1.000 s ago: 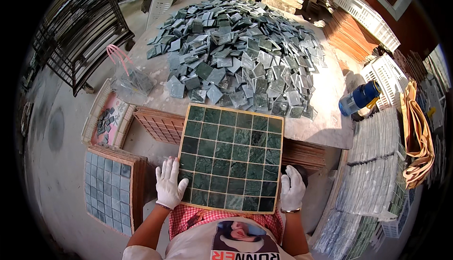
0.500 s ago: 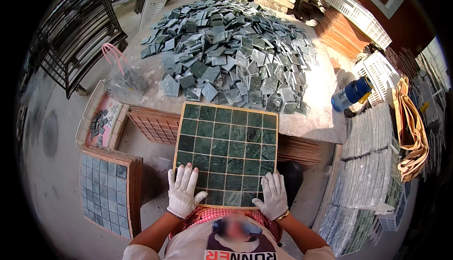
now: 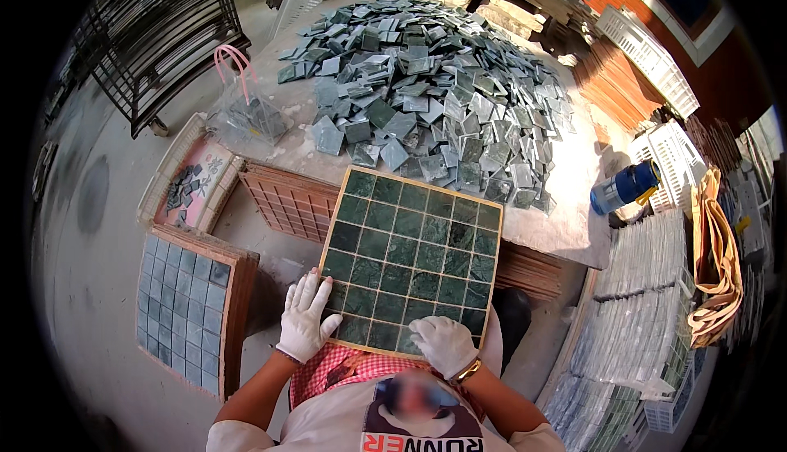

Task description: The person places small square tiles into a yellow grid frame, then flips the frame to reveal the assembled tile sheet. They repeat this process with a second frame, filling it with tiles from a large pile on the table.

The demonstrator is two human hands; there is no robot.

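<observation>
A square wooden-edged board [image 3: 343,206] filled with rows of dark green stone tiles [image 3: 402,257] leans between my lap and the table edge. Both hands wear white gloves. My left hand [image 3: 305,314] lies along the board's lower left edge, its fingers stretched out and touching the rim. Over the bottom row of tiles, toward the right corner, my right hand [image 3: 445,345] is closed with its fingers curled downward. Whatever its fingertips may hold is hidden beneath them.
Loose green tiles [image 3: 443,108] are heaped on the table [image 3: 557,231]. Tile-filled boards [image 3: 184,304] are stacked at left, below a basket [image 3: 152,194] of small pieces. A clear bag [image 3: 250,116], blue bottle [image 3: 625,186], white crates [image 3: 668,157] and wrapped tile stacks [image 3: 631,288] stand around.
My right hand has left the board's right edge, moving inward and curling its fingers over the bottom row. The board appears tilted clockwise as the whole view shifts. My left hand stays at its edge.
</observation>
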